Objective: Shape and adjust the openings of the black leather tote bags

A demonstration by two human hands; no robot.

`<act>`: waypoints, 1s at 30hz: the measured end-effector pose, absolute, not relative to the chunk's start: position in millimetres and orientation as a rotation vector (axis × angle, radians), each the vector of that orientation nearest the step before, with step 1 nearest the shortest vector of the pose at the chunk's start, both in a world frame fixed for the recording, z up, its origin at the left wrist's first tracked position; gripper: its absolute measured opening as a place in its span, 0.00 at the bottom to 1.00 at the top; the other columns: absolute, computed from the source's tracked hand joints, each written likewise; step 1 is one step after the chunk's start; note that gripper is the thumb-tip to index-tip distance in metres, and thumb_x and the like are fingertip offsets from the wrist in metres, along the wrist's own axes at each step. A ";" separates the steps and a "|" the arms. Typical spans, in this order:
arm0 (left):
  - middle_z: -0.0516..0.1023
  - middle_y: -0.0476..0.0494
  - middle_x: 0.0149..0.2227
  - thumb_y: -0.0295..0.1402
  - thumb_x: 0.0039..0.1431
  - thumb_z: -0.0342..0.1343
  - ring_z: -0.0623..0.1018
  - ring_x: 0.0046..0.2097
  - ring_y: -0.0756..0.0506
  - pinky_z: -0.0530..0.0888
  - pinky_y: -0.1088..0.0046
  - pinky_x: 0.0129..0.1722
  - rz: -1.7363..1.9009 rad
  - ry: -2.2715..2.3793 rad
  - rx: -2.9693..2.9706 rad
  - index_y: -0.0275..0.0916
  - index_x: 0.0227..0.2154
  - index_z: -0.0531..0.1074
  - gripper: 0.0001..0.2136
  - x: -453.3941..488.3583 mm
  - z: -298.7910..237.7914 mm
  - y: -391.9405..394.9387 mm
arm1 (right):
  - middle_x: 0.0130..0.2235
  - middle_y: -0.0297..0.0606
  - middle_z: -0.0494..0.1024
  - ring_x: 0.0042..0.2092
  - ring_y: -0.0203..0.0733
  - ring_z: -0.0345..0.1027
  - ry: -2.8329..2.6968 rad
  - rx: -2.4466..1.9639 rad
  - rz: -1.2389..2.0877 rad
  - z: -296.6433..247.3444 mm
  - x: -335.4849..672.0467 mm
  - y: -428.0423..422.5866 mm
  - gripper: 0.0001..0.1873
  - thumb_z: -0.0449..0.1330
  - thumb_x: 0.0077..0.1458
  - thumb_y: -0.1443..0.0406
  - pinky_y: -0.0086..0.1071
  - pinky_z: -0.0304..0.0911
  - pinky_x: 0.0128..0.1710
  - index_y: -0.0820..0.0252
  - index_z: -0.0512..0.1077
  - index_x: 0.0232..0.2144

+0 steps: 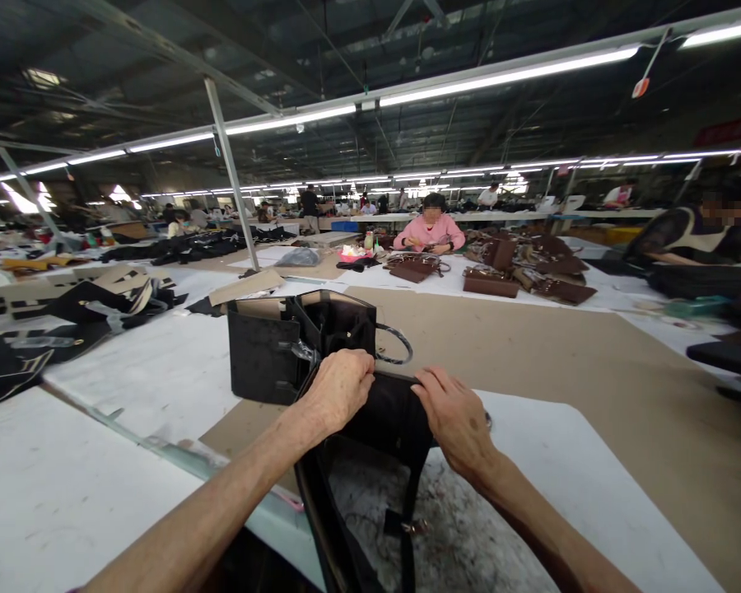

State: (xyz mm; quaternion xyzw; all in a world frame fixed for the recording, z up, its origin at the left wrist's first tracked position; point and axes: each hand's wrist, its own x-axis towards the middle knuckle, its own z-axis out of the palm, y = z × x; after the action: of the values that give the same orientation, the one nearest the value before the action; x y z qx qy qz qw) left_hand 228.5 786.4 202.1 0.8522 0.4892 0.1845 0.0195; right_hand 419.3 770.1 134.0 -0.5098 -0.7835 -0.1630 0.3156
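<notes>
both forearms reach forward from the bottom of the view and meet over a black bag. the left hand is curled into a loose fist, knuckles up, fingers closed on the bag's top edge. the right hand lies flatter, palm down, fingers bent onto the same edge just beside the left; whether it truly pinches the material cannot be told. the hands are close together, a narrow gap between them. the bag hangs from under the hands toward the person, and its strap with a metal buckle drops below the right wrist.

under the hands is a white table with a brown cardboard sheet beyond it, in a large workshop lit by rows of strip lights.

just past the left hand stands a second black bag, open, with a thin loop handle showing beyond the fingers. well beyond both hands a person in a pink top sits at the far table among brown bags. far to the left lie black cut pieces.
</notes>
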 end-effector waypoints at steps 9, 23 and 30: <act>0.72 0.47 0.28 0.27 0.52 0.47 0.72 0.32 0.48 0.65 0.74 0.32 0.535 1.528 2.679 0.37 0.23 0.68 0.07 228.4 200.3 786.1 | 0.37 0.42 0.71 0.39 0.47 0.62 -2.069 -1.245 -0.242 137.3 413.8 768.2 0.14 0.51 0.58 0.59 0.38 0.58 0.38 0.63 0.68 0.39; 0.70 0.48 0.38 0.28 0.42 0.58 0.71 0.39 0.46 0.66 0.73 0.38 0.648 1.478 2.408 0.41 0.39 0.60 0.19 200.6 199.9 785.1 | 0.28 0.31 0.70 0.32 0.41 0.62 -1.951 -1.302 0.514 170.9 452.9 772.3 0.11 0.52 0.52 0.57 0.29 0.55 0.33 0.58 0.68 0.26; 0.74 0.50 0.31 0.29 0.47 0.54 0.72 0.36 0.47 0.66 0.75 0.36 0.483 1.327 2.348 0.40 0.32 0.71 0.07 209.9 206.8 787.6 | 0.28 0.31 0.70 0.33 0.41 0.61 -1.891 -1.390 0.621 163.7 467.7 771.5 0.12 0.51 0.51 0.57 0.30 0.54 0.33 0.58 0.68 0.27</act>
State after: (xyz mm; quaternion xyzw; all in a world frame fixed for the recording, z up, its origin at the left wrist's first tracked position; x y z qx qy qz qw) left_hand 209.9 787.6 206.8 0.8397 0.4745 0.1729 0.1997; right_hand 467.7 771.5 163.7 -0.5364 -0.7298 0.2397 0.3496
